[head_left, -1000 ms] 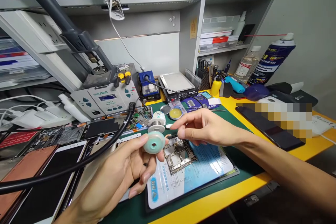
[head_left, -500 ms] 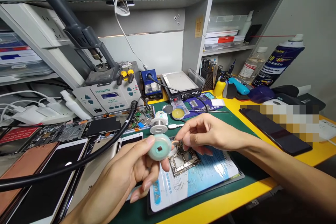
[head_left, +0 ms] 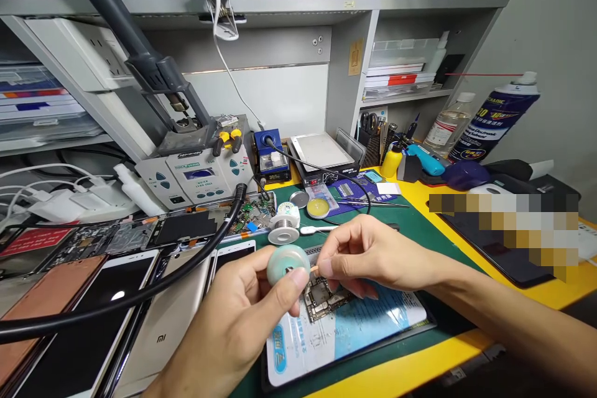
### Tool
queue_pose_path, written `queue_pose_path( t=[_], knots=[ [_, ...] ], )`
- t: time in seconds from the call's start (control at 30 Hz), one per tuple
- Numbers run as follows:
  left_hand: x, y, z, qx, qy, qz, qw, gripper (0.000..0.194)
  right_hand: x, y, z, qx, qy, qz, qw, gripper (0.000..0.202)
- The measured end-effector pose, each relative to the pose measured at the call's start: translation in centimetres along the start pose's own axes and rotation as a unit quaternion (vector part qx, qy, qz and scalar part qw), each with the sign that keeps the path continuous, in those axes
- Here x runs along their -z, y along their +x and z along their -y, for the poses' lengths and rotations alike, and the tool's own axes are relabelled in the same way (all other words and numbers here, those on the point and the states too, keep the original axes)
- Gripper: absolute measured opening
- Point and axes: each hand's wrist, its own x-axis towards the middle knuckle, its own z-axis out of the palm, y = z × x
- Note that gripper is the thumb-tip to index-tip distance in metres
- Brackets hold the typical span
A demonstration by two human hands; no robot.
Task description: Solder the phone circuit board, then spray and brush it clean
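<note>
My left hand (head_left: 252, 301) is closed round a pale green spool of desoldering braid (head_left: 281, 261), with its thumb pressed over the spool's edge near the hub. A short copper-coloured end of braid (head_left: 314, 270) runs out of the spool's right side. My right hand (head_left: 359, 255) pinches that end between thumb and forefinger, the other fingers curled below. Under both hands, a phone logic board (head_left: 321, 301) lies on a white and blue work pad (head_left: 345, 336). Part of the board is hidden by my fingers and the spool.
Behind my hands stand a solder wire reel (head_left: 283, 230) and an open tin of yellow flux (head_left: 318, 208). A black hose (head_left: 186, 273) crosses over several phones at the left. A rework station (head_left: 200, 174) is at the back; a dark phone (head_left: 489, 249) lies at the right.
The left thumb has moved across the spool's face, and the spool has tilted. My right hand stays pinched on the braid end. The camera view has shifted slightly.
</note>
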Motion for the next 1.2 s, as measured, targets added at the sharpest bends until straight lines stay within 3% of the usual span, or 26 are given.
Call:
queue_pose_path(
  t=[0.23, 0.47, 0.6, 0.83, 1.03, 1.2],
  knots=[
    [0.0, 0.1, 0.6, -0.014, 0.011, -0.034, 0.999, 0.049, 0.1, -0.1, 0.0, -0.026, 0.054, 0.036, 0.998, 0.027],
    [0.2, 0.2, 0.6, -0.003, 0.002, -0.037, 0.999, 0.050, 0.3, -0.1, 0.5, -0.049, 0.044, 0.022, 0.998, 0.029],
    [0.2, 0.1, 0.6, -0.003, 0.010, -0.043, 0.999, 0.050, 0.3, -0.2, 0.5, -0.029, 0.016, 0.005, 0.999, 0.026],
    [-0.9, 0.1, -0.1, -0.002, -0.017, -0.029, 0.999, 0.054, -0.2, 0.0, -0.5, -0.017, -0.022, -0.012, 1.000, 0.029],
    [0.1, 0.8, 0.0, -0.046, -0.026, -0.118, 0.992, 0.052, 0.4, 0.7, -0.3, 0.024, -0.046, -0.059, 0.997, 0.045],
    [2.0, 1.0, 0.1, -0.122, -0.017, -0.193, 0.973, 0.041, 1.3, 1.1, 1.3, 0.055, -0.070, -0.154, 0.984, 0.043]
  ],
)
